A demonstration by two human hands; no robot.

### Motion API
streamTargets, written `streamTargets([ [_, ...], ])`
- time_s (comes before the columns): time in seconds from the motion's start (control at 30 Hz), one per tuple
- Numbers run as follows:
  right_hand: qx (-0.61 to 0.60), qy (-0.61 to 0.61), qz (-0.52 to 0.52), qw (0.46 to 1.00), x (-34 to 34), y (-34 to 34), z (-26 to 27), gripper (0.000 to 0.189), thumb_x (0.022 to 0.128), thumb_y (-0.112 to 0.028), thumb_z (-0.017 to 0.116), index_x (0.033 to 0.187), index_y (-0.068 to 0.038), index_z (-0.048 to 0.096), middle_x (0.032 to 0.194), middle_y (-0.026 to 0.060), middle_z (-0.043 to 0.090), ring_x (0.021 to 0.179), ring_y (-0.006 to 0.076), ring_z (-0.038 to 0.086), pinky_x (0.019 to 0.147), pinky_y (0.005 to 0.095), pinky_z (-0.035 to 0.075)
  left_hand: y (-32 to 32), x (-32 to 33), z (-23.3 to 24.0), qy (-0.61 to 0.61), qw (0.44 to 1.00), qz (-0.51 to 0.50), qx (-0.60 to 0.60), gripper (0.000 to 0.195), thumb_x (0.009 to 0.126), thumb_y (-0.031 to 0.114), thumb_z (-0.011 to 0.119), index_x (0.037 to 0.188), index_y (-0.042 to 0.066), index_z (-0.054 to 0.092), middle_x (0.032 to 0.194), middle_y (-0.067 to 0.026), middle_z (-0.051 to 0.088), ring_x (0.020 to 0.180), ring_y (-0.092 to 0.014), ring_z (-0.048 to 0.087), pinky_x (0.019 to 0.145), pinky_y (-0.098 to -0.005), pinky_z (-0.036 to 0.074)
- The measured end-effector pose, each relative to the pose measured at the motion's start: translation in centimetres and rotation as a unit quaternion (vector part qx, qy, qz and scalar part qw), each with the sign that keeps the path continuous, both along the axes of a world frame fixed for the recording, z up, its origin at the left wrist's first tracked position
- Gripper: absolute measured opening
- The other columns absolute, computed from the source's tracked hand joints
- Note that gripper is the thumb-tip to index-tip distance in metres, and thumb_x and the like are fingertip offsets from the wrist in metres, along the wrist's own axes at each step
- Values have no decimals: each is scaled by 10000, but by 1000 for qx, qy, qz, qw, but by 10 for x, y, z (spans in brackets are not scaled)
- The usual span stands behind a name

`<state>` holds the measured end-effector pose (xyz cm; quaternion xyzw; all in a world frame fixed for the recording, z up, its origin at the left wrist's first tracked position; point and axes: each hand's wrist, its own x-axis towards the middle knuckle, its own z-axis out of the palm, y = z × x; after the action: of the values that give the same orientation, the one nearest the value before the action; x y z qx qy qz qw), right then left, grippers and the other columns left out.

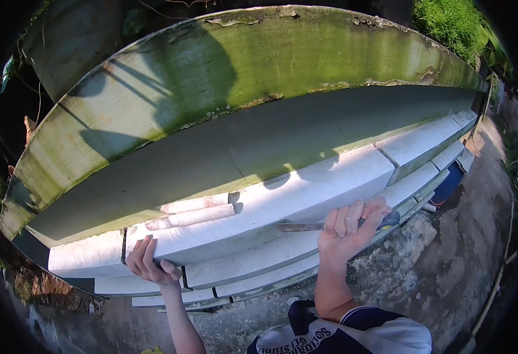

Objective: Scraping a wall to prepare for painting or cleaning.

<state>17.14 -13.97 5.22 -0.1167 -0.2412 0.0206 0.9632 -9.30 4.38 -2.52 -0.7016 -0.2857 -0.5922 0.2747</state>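
Note:
My left hand rests on a white stepped ledge, fingers over its top edge and thumb against the front. A dark joint between two white blocks runs beside the fingers. My right hand is closed around the dark handle of a flat-bladed hand tool. Its narrow metal blade points left, by the front face of the long white block; whether it touches, I cannot tell. Two pale cylinders with reddish marks lie side by side on top of that block, behind my left hand.
Behind the ledge rises a grey panel, topped by a curved, algae-stained green rim with peeling edges. Lower white steps lie under the ledge. A blue object stands at its right end. The ground is rough and stained.

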Motion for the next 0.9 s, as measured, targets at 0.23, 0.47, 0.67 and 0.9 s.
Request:
streamTargets([
  [0.23,34,24,-9,999,20,-15,-10,284,1031,-321,398,789,-175,426,486,-65,234,352,39,136,326,209,142,-2,2,3,5,1000,-1,7,418,917,349,351,1042,51,615,1047,-112,642,1058,-285,532,957,-438,360],
  [0.47,56,100,-18,993,30,-12,-24,290,1027,-290,405,764,-173,443,475,-63,232,343,41,136,319,217,146,2,3,3,9,1000,6,13,413,905,334,346,1047,48,609,1050,-118,642,1052,-295,535,946,-450,368],
  [0.67,144,73,4,987,42,-25,-34,327,1036,-285,364,737,-152,384,453,-46,253,332,64,136,309,224,147,1,2,2,10,1000,2,12,410,912,333,338,1051,53,604,1056,-113,636,1058,-292,529,957,-444,369],
  [0.9,145,91,-23,985,34,-27,-35,304,1031,-274,372,753,-151,394,451,-47,250,323,62,151,311,223,144,0,2,2,16,1000,10,14,414,915,330,329,1055,47,597,1059,-118,634,1064,-294,527,959,-443,376],
])
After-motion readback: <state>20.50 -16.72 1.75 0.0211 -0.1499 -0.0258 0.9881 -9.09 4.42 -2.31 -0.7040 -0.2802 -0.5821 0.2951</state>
